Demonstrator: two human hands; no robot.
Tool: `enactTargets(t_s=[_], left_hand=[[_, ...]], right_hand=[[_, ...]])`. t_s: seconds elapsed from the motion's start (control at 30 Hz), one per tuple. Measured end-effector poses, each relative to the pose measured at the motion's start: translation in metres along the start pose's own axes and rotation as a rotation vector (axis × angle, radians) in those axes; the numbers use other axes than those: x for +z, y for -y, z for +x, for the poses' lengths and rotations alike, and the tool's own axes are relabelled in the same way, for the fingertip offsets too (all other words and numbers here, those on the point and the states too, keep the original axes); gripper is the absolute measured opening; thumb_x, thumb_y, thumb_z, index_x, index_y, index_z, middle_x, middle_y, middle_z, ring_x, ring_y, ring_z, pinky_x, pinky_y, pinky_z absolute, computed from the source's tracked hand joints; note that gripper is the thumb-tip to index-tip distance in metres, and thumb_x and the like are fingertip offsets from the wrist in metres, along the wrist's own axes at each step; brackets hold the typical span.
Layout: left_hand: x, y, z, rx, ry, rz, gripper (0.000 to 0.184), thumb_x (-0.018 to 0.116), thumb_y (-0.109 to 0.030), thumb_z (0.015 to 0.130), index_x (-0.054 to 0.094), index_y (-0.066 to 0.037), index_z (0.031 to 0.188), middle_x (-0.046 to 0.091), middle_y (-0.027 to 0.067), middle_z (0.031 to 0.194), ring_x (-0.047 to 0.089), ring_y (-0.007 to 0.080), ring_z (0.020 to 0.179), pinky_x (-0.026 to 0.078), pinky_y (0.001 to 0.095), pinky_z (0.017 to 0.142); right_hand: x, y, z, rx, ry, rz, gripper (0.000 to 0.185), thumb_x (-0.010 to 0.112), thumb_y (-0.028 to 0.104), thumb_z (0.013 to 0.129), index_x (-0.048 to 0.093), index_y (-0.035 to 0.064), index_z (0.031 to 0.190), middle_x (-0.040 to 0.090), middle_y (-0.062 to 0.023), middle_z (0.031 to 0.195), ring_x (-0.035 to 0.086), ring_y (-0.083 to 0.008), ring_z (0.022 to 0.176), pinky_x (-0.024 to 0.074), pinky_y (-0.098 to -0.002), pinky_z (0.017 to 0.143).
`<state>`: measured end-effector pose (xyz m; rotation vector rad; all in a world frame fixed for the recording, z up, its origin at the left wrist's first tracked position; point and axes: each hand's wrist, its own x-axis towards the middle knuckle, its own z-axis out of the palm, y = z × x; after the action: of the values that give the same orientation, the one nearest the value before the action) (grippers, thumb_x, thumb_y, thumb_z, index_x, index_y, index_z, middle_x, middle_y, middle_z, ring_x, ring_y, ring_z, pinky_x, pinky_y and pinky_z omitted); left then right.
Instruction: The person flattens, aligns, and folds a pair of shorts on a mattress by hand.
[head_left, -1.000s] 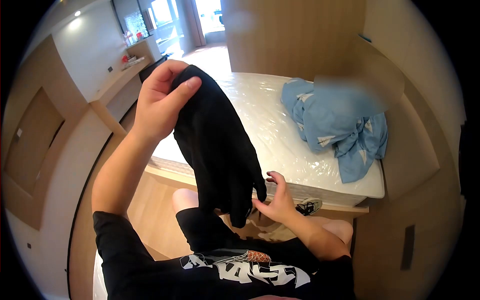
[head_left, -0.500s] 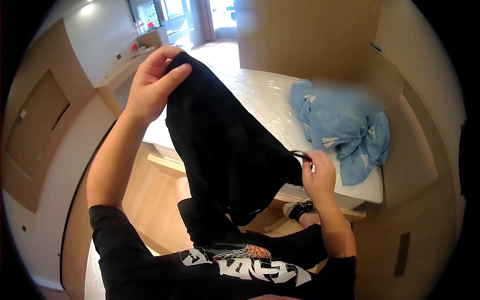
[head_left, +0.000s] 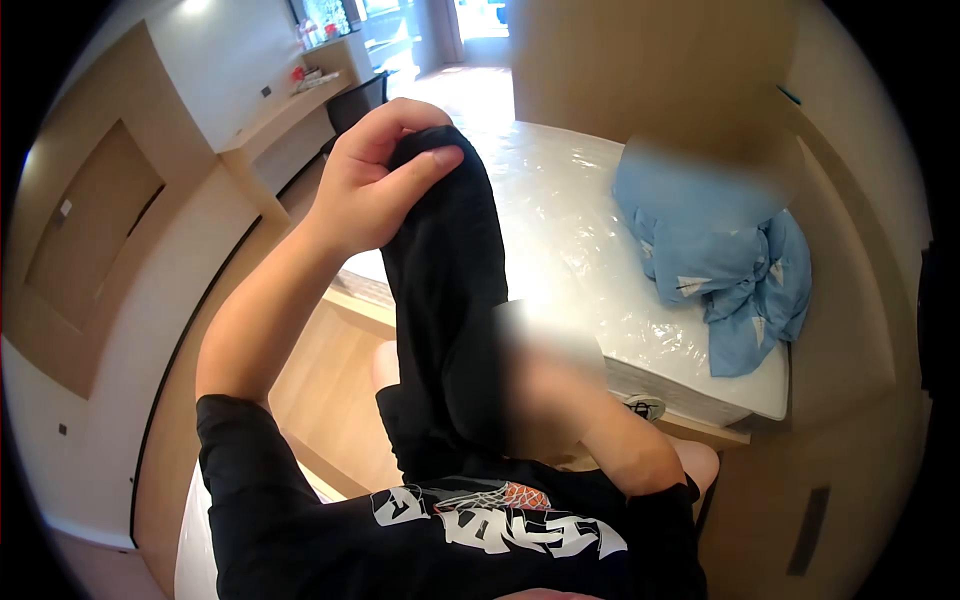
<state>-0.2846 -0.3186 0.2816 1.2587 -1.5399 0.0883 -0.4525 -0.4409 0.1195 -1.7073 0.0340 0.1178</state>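
Note:
My left hand is raised, its thumb and fingers closed on the upper end of a black garment. The cloth hangs down in a narrow, folded length toward my lap; its exact kind does not show. Close to the lower part of the cloth is my right hand, badly blurred. Its fingers cannot be made out, nor whether they grip the cloth.
A plastic-covered mattress lies ahead of me, with a crumpled blue quilt on its right side. At the far left stand a wall desk and a dark chair. A shoe shows beside the bed base.
My right hand has moved left, from the garment's corner with a cord loop to beside its lower part. The cloth, spread wide before, now hangs narrower. The view has shifted slightly.

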Motion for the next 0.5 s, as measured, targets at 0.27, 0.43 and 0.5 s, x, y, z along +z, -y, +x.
enactTargets(t_s=[0.27,0.43,0.5], left_hand=[[0.010,0.029,-0.018,-0.070,-0.160,-0.146,0.013,0.060,-0.002,0.095,0.055,-0.002,0.108,0.061,0.0018,0.097,0.057,0.0072,0.089,0.046,0.0225,0.081],[0.022,0.028,-0.025,0.046,0.041,-0.634,0.015,0.052,-0.013,0.100,0.046,-0.006,0.112,0.061,0.0128,0.097,0.062,0.0232,0.086,0.051,0.0349,0.077],[0.025,0.014,-0.027,0.054,0.029,-0.624,0.019,0.051,-0.020,0.101,0.042,-0.007,0.112,0.060,0.0182,0.086,0.061,0.0249,0.079,0.051,0.0347,0.072]], right_hand=[[-0.003,0.005,-0.001,-0.224,0.214,0.380,0.023,0.054,-0.004,0.086,0.059,0.0019,0.108,0.064,-0.0047,0.093,0.057,-0.0110,0.075,0.0442,-0.0229,0.064],[0.011,-0.058,0.048,-0.085,0.503,0.974,0.034,0.057,0.015,0.090,0.056,0.0032,0.122,0.064,-0.0060,0.097,0.061,-0.0161,0.080,0.0498,-0.0273,0.066],[0.015,0.018,0.023,-0.116,0.404,0.791,0.037,0.055,0.017,0.093,0.051,0.0040,0.127,0.061,-0.0058,0.098,0.060,-0.0176,0.082,0.0497,-0.0287,0.069]])
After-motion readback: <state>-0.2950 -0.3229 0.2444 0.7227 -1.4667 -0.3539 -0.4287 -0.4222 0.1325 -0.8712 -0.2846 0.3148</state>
